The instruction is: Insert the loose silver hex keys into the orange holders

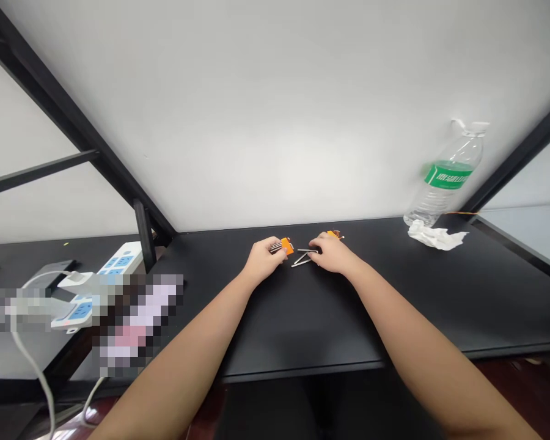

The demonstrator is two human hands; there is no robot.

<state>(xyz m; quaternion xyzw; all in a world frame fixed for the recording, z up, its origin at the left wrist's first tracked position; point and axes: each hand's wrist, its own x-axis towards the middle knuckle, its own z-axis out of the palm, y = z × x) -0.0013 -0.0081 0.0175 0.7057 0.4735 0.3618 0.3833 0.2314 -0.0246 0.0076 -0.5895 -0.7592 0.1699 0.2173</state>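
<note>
My left hand (262, 260) is closed around a small orange holder (287, 245) with several thin metal rods (275, 247) in it; they look like hex keys, though they are too small to be sure. My right hand (333, 252) is to the right, fingers curled and pinched at the end of a thin metal rod (306, 250). More loose metal rods (301, 261) lie on the black tabletop between both hands. A second orange piece (333, 234) shows just behind my right hand, partly covered by it.
A clear plastic bottle (447, 177) with a green label leans at the wall, a crumpled white tissue (436, 236) before it. On the left are a white power strip (123, 260) with cables and a blurred phone-like object (144, 318). Black frame bars (87, 122) flank the desk (297, 330).
</note>
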